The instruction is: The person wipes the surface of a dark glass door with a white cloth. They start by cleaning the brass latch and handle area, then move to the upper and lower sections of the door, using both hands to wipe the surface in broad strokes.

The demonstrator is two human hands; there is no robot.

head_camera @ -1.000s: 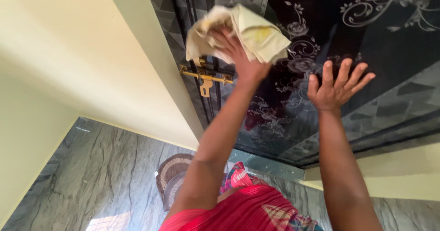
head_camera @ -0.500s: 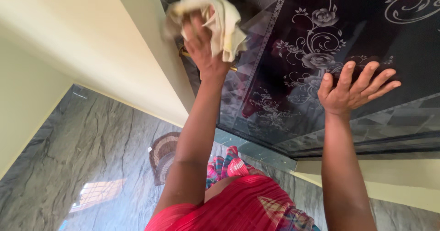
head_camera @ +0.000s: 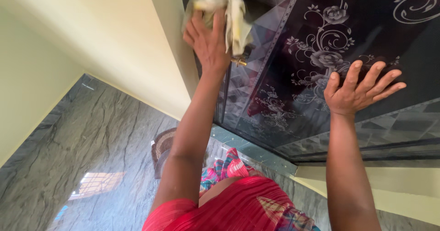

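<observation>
At the top centre of the frame, the left hand (head_camera: 208, 41) clutches a pale cloth (head_camera: 231, 13) bunched above its fingers, pressed against the dark door (head_camera: 321, 43). The right hand (head_camera: 355, 93) lies flat and spread on the door at the right, grasping nothing.

Grey marble floor (head_camera: 78, 153), round woven mat (head_camera: 161, 149), cream wall (head_camera: 91, 34)

A pale yellow cloth (head_camera: 233, 16); a glossy black door (head_camera: 366, 34) with silver floral scrolls; a brass bolt (head_camera: 239, 61); grey veined marble floor (head_camera: 82, 144); cream wall (head_camera: 105, 34); red pleated garment (head_camera: 243, 203); brown round mat (head_camera: 161, 149).
</observation>
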